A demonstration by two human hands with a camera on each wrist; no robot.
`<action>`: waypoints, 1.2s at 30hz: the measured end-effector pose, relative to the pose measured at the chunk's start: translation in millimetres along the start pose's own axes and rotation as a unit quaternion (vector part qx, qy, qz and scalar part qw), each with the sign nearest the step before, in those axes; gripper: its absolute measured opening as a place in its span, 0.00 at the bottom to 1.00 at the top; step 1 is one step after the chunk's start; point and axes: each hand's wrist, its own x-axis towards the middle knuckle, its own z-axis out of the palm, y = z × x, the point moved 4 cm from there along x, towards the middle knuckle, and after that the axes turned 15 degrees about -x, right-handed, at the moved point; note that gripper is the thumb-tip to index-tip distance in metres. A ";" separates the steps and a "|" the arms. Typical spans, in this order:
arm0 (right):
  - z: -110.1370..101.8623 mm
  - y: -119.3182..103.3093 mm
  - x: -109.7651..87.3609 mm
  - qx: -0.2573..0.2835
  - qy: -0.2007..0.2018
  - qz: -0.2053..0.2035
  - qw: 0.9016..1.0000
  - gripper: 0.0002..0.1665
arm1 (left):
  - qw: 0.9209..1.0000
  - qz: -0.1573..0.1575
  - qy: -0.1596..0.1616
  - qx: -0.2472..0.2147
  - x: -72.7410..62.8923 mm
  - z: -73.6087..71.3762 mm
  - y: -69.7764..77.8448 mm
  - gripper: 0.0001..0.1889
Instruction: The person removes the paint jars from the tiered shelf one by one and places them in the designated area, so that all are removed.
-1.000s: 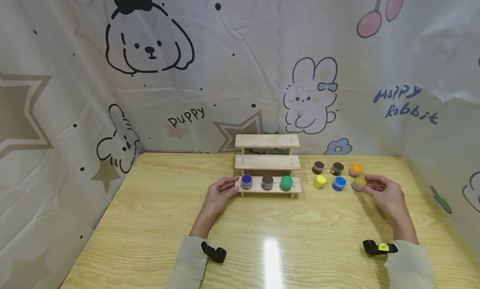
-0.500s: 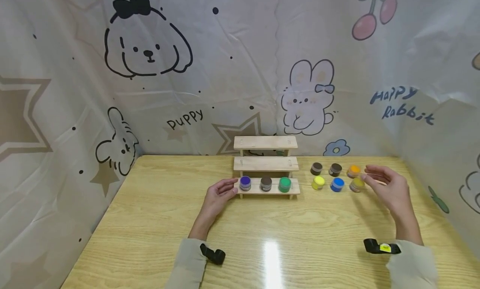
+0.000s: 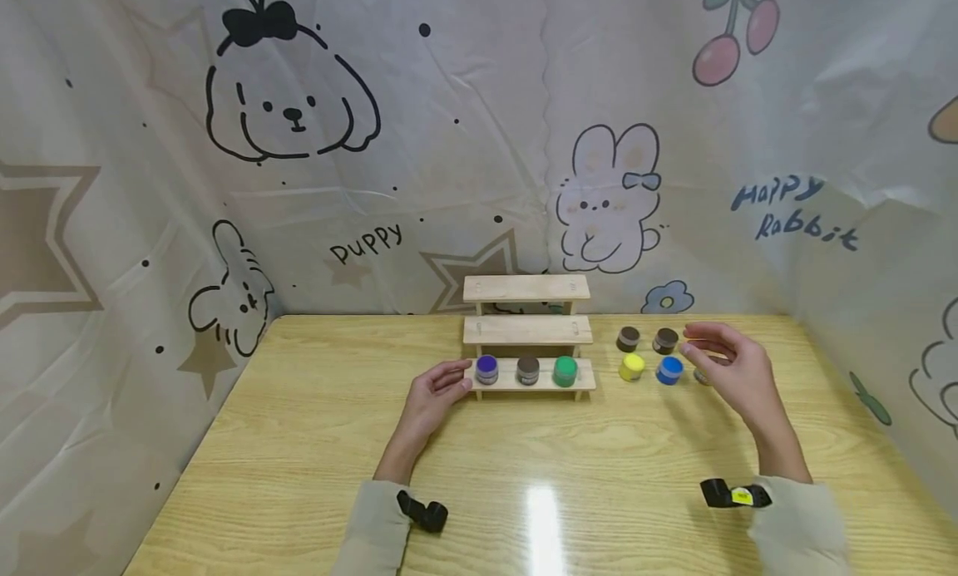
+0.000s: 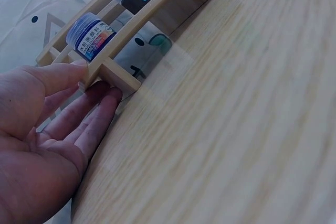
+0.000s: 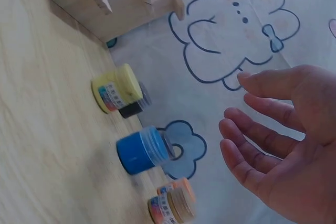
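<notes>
My left hand (image 3: 430,400) pinches the left end of the lowest step of a three-tier wooden display stand (image 3: 527,330). In the left wrist view the thumb (image 4: 65,74) lies at the plank's end with the fingers below. On that step stand a purple paint jar (image 3: 487,370), a dark brown paint jar (image 3: 528,371) and a green paint jar (image 3: 565,371). My right hand (image 3: 737,376) hovers above the right end of the loose jars, fingers apart and holding nothing. It partly covers an ochre paint jar (image 5: 170,206); the orange paint jar (image 5: 185,186) is hidden from the head view.
Right of the stand, a yellow paint jar (image 3: 632,367) and a blue paint jar (image 3: 669,370) form the front row. Two dark paint jars (image 3: 628,338) stand behind them. A printed curtain (image 3: 449,144) hangs along the back edge of the wooden table (image 3: 337,410).
My right hand has let go of the ochre paint jar, lifted off it, and moved left over the jars. My left hand stays on the stand. The head view has tilted slightly.
</notes>
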 end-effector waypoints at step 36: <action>92.8 -64.4 -5.3 0.091 -0.085 -0.100 0.987 0.23 | 1.000 0.001 -0.001 -0.006 -0.1 0.3 1.7 0.19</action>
